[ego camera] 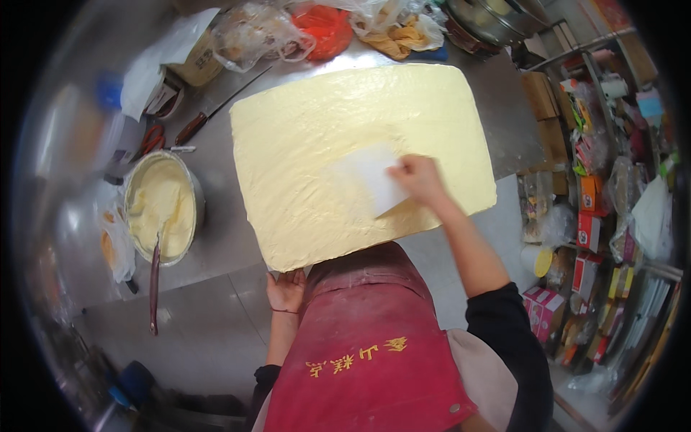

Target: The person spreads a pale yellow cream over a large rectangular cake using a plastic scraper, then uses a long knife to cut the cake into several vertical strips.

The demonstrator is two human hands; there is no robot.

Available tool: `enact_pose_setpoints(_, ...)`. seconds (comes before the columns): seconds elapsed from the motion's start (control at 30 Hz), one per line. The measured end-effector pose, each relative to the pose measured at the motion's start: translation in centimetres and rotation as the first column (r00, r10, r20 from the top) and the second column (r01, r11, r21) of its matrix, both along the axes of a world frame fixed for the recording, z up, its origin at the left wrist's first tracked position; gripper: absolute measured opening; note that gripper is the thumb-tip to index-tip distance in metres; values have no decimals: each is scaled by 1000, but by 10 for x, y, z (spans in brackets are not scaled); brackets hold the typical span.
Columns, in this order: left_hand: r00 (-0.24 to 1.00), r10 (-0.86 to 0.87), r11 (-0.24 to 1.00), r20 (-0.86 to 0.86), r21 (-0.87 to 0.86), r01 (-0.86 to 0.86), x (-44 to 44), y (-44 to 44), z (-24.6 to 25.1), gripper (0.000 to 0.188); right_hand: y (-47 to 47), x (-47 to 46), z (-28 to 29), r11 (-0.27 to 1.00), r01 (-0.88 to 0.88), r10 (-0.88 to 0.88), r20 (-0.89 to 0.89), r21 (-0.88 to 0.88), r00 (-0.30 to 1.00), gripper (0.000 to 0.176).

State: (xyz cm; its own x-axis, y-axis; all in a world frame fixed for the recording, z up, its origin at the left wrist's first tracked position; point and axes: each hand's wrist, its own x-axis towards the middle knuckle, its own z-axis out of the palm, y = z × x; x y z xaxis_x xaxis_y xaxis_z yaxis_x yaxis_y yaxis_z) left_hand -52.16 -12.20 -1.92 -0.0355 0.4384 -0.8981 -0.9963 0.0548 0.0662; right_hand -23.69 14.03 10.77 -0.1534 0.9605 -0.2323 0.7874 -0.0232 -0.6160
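Observation:
A large rectangular slab (324, 119) coated in pale yellow cream lies before me, its near side jutting past the table edge. My right hand (421, 181) grips a flat white scraper (372, 178), which is blurred over the cream surface. Fine ridges and streaks mark the coating on the left half. Under the slab's near left corner is my left hand (286, 291), palm up, with its fingertips hidden by the slab. To the left stands a round metal bowl (198, 208) of similar cream (178, 202). A brown-handled spatula (155, 286) rests in it, handle over the rim.
On the steel table (221, 162) lie a long knife (191, 128) and red-handled scissors (154, 139). Plastic bags (259, 35), one of them a red bag (324, 29), line the back near a metal pot (496, 21). Packed shelves (588, 248) stand at right.

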Motion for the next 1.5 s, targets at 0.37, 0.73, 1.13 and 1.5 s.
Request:
enact_pose_setpoints(0.37, 997, 80, 997, -23, -6, -80, -22, -27, 1, 61, 53, 23, 48, 621, -192, -38, 274, 760, 961, 4)
enact_pose_setpoints(0.73, 998, 57, 997, -3, -45, -57, -26, -22, -5, 61, -105, -74, 22, 448, -752, 732, 284, 484, 619, 8)
enact_pose_setpoints(1.13, 998, 48, 999, 29, 2, -48, -47, -27, -12, 61, 41, -87, 3, 691, -480, 144, 548, 540, 824, 3)
enact_pose_setpoints(1.5, 1000, -14, 999, 15, 40, 13, -56, -12, -15, 65, -102, -147, 44, 449, -686, 688, 268, 572, 674, 7)
